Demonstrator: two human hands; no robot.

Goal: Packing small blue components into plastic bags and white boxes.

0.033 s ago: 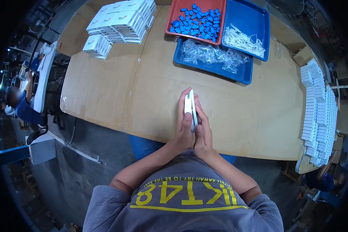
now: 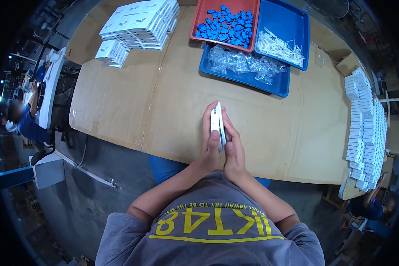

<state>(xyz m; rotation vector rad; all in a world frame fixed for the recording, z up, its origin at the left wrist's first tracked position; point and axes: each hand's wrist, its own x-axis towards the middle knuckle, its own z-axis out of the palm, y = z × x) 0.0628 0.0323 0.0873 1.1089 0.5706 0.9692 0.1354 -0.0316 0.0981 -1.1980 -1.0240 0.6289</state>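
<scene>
A small flat white box [image 2: 215,119] stands on edge between my two palms, above the near middle of the table. My left hand [image 2: 209,139] presses against its left side, with the thumb across the near part of the face. My right hand [image 2: 234,146] lies along the other side, its fingers stretched forward and the thumb near the box's close end. Dark print shows on the narrow side that faces up. Most of both broad faces is hidden by my hands.
Stacked white boxes [image 2: 139,22] stand at the far left, and more line the right edge [image 2: 363,128]. A red tray [image 2: 228,43] holds blue pieces; one blue tray [image 2: 281,15] has white sticks, another [image 2: 252,82] clear plastic pieces. Co-workers sit at both sides.
My hands have shifted very slightly, the right one a touch to the right. The white box stays between them.
</scene>
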